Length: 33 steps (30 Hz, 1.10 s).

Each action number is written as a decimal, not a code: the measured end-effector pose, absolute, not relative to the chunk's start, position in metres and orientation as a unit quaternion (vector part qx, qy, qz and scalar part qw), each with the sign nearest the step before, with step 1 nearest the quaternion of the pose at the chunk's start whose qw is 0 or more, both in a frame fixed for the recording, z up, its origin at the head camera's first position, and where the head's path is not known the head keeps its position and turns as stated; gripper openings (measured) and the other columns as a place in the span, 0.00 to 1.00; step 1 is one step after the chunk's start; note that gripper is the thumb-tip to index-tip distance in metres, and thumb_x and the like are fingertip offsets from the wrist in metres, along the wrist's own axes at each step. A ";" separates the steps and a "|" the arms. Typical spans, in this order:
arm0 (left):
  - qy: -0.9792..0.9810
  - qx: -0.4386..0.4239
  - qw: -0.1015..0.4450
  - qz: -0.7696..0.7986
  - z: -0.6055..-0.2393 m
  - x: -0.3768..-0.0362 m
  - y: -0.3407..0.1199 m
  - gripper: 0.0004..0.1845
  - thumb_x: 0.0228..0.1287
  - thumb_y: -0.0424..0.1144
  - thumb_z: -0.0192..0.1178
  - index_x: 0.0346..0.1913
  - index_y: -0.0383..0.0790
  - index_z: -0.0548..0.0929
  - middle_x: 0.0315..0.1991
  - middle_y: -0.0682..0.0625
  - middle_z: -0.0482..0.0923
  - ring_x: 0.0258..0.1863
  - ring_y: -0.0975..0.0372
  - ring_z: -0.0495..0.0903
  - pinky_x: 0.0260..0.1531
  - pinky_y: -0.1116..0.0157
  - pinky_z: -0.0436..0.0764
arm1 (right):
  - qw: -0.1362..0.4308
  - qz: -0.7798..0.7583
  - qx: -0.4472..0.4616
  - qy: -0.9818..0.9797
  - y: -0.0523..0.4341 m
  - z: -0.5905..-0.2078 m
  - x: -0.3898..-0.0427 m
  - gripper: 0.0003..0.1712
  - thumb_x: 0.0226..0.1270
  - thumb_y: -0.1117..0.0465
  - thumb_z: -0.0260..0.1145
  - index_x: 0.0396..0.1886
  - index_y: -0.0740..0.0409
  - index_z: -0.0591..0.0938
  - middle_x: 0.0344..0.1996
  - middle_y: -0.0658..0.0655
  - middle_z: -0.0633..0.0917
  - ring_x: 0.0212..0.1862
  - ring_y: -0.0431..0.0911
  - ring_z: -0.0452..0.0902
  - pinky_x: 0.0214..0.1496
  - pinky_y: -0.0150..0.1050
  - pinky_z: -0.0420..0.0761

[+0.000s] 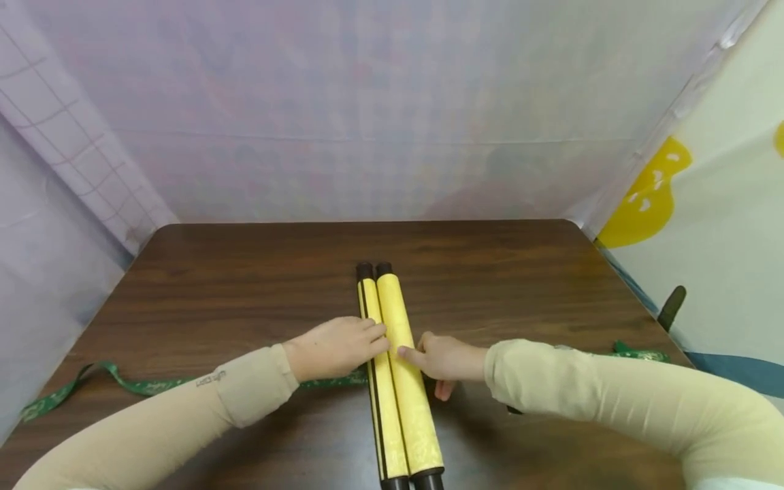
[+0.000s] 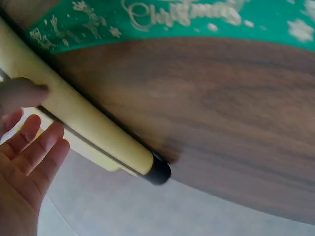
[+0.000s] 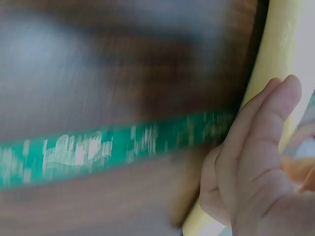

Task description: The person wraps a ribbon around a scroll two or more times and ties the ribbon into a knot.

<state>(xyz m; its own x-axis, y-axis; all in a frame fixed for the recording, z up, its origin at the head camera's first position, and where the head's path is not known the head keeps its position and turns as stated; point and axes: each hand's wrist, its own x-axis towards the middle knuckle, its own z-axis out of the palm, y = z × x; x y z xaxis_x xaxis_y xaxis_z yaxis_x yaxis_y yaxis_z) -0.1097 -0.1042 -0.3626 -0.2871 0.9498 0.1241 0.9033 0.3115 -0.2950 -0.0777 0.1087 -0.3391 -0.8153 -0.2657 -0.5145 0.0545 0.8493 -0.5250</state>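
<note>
Showing both spread hands, left hand (image 1: pixel 333 348) and right hand (image 1: pixel 446 357), on the yellow scroll (image 1: pixel 398 374), only the head view frames them together.

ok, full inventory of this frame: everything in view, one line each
rolled scroll: 1, two yellow rolls side by side with black rod ends, centre of the table, running front to back
ribbon: 1, green with pale print, lying flat across the table and passing under the scroll
table: 1, dark brown wood grain, under everything
dark object: 1, dark green or black, just off the table's right edge; too small to identify
left hand: 1, beige sleeve, fingers straight, resting on the left roll
right hand: 1, beige sleeve, fingers against the right roll's side
</note>
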 end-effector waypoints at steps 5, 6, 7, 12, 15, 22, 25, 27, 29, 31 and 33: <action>-0.862 -0.500 0.052 0.068 -0.358 -0.105 -0.120 0.09 0.59 0.44 0.61 0.34 0.43 0.77 0.25 0.55 0.71 0.25 0.64 0.71 0.25 0.66 0.75 | 0.213 -0.166 -0.166 0.948 0.128 -0.337 -0.083 0.11 0.68 0.60 0.58 0.44 0.64 0.75 0.28 0.59 0.77 0.23 0.46 0.72 0.28 0.39 0.77; -0.871 -0.486 0.034 0.069 -0.357 -0.103 -0.124 0.13 0.58 0.49 0.61 0.34 0.42 0.78 0.26 0.54 0.73 0.26 0.63 0.74 0.27 0.64 0.77 | 0.193 -0.141 -0.188 0.953 0.134 -0.338 -0.083 0.11 0.65 0.62 0.61 0.43 0.65 0.76 0.29 0.59 0.76 0.25 0.47 0.72 0.30 0.39 0.77; -0.879 -0.472 0.016 0.071 -0.356 -0.102 -0.127 0.16 0.58 0.53 0.62 0.35 0.42 0.79 0.27 0.53 0.75 0.28 0.62 0.75 0.29 0.63 0.78 | 0.176 -0.119 -0.205 0.955 0.138 -0.339 -0.084 0.11 0.61 0.64 0.63 0.41 0.66 0.76 0.32 0.58 0.75 0.29 0.47 0.72 0.31 0.40 0.77; -0.895 -0.442 -0.031 0.055 -0.357 -0.099 -0.138 0.22 0.54 0.57 0.63 0.36 0.40 0.80 0.32 0.49 0.79 0.30 0.58 0.79 0.33 0.59 0.79 | 0.142 -0.065 -0.255 0.954 0.154 -0.348 -0.082 0.17 0.52 0.65 0.69 0.40 0.68 0.76 0.36 0.63 0.77 0.40 0.57 0.76 0.42 0.49 0.78; -0.894 -0.446 -0.028 0.040 -0.359 -0.098 -0.140 0.18 0.53 0.52 0.66 0.33 0.39 0.79 0.28 0.50 0.77 0.26 0.60 0.77 0.29 0.60 0.79 | 0.117 -0.061 -0.274 0.953 0.158 -0.354 -0.079 0.16 0.50 0.67 0.68 0.38 0.67 0.74 0.34 0.62 0.79 0.40 0.58 0.77 0.44 0.50 0.78; -0.893 -0.447 -0.044 -0.006 -0.362 -0.096 -0.141 0.09 0.52 0.39 0.65 0.27 0.42 0.75 0.21 0.55 0.70 0.19 0.66 0.68 0.21 0.65 0.75 | 0.062 -0.085 -0.287 0.952 0.160 -0.363 -0.073 0.14 0.44 0.70 0.65 0.31 0.63 0.70 0.16 0.55 0.76 0.19 0.47 0.72 0.20 0.40 0.74; -0.888 -0.458 -0.036 -0.010 -0.365 -0.095 -0.140 0.07 0.51 0.35 0.64 0.26 0.43 0.74 0.20 0.56 0.69 0.19 0.66 0.67 0.21 0.66 0.74 | 0.047 -0.084 -0.305 0.947 0.160 -0.367 -0.072 0.13 0.42 0.70 0.65 0.27 0.61 0.70 0.16 0.52 0.74 0.18 0.45 0.71 0.17 0.37 0.72; -0.882 -0.470 -0.023 -0.004 -0.367 -0.095 -0.139 0.06 0.50 0.34 0.64 0.26 0.44 0.75 0.21 0.56 0.68 0.20 0.66 0.68 0.22 0.66 0.74 | 0.044 -0.080 -0.314 0.945 0.159 -0.368 -0.072 0.11 0.42 0.69 0.65 0.25 0.60 0.71 0.16 0.51 0.74 0.19 0.45 0.71 0.18 0.37 0.71; -0.878 -0.478 -0.013 0.002 -0.369 -0.094 -0.139 0.06 0.49 0.33 0.63 0.26 0.44 0.76 0.21 0.56 0.68 0.21 0.66 0.68 0.23 0.66 0.74 | 0.050 -0.077 -0.313 0.945 0.158 -0.367 -0.072 0.10 0.43 0.68 0.65 0.23 0.59 0.71 0.17 0.51 0.73 0.21 0.45 0.70 0.21 0.38 0.72; -0.879 -0.476 -0.017 -0.007 -0.370 -0.094 -0.138 0.06 0.48 0.32 0.62 0.26 0.44 0.74 0.20 0.57 0.66 0.20 0.66 0.66 0.23 0.67 0.74 | 0.056 -0.077 -0.307 0.947 0.158 -0.366 -0.072 0.09 0.44 0.67 0.65 0.23 0.58 0.71 0.18 0.51 0.73 0.21 0.44 0.69 0.23 0.38 0.72; -0.881 -0.471 -0.029 -0.032 -0.370 -0.093 -0.136 0.08 0.48 0.30 0.61 0.26 0.43 0.72 0.19 0.57 0.65 0.18 0.67 0.64 0.21 0.69 0.72 | 0.072 -0.087 -0.290 0.950 0.159 -0.364 -0.072 0.09 0.47 0.66 0.65 0.24 0.58 0.71 0.17 0.50 0.73 0.20 0.43 0.68 0.22 0.38 0.71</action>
<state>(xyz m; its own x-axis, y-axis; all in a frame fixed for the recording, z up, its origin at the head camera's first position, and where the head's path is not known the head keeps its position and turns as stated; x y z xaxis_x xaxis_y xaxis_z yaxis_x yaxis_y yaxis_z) -0.0927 -0.1360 -0.3704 -0.5546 0.8318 -0.0215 0.8281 0.5543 0.0836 -0.0716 0.1591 -0.3643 -0.8211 -0.5644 -0.0852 -0.5394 0.8161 -0.2074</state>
